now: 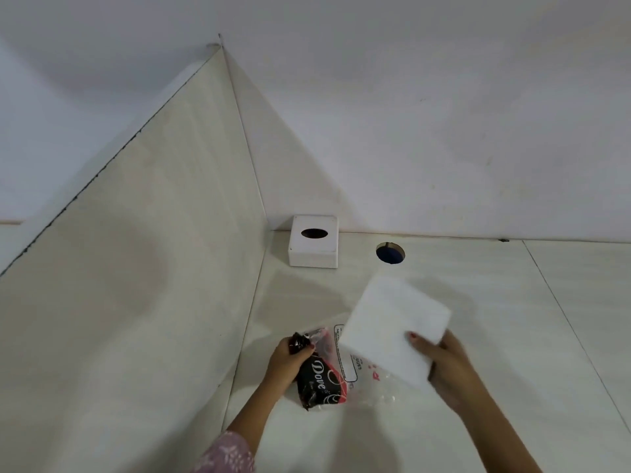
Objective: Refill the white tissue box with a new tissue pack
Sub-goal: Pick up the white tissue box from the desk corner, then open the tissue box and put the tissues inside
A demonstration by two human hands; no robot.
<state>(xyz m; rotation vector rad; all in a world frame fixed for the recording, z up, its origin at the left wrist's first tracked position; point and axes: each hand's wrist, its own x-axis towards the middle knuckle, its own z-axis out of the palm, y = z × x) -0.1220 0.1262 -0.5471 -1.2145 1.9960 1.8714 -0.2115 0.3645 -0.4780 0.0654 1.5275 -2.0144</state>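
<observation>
My right hand [444,363] grips the tissue stack [392,332] by its near corner, thumb on top and fingers underneath, holding it tilted above the counter [512,336]. The stack is bare and out of its wrapper. My left hand [286,360] is closed around the wrapper [327,373], bunching its black printed end; the clear part trails loose on the counter beneath the stack.

The box [313,241] sits in the far corner, against the side wall and back wall, well apart from both hands. Its lid is on and the oval slot on top looks dark, with no tissue poking out, so I judge it empty. A round hole [390,253] in the counter lies just to its right.

So the unwrapping looks done, and that is all. Left to do, as I judge it: drop the wrapper, reach the box, open it, seat the stack inside, close it, and pull the first sheet up through the slot.
</observation>
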